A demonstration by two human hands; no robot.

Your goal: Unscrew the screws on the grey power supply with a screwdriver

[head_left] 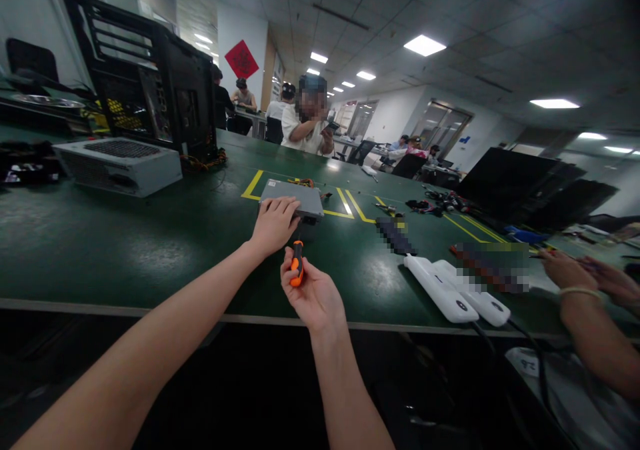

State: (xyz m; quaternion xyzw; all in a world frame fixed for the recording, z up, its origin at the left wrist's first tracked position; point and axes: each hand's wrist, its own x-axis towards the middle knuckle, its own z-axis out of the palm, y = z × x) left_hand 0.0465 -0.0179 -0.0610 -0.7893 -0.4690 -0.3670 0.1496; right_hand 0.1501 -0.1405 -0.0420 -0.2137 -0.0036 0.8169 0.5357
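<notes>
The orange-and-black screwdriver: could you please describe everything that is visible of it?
The screwdriver has a thick, rounded handle in bright orange and black, which looks like plastic, perhaps with rubbery grip areas. The fingers of the right hand hold this handle. A thin, dark shaft extends away from the wearer, toward the near side of the grey metal box. The tip is not clearly visible, so contact there cannot be told.

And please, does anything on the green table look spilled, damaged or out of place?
Nothing looks clearly spilled or damaged. The loose cables look a little untidy, heaped together beyond the white corded devices.
</notes>
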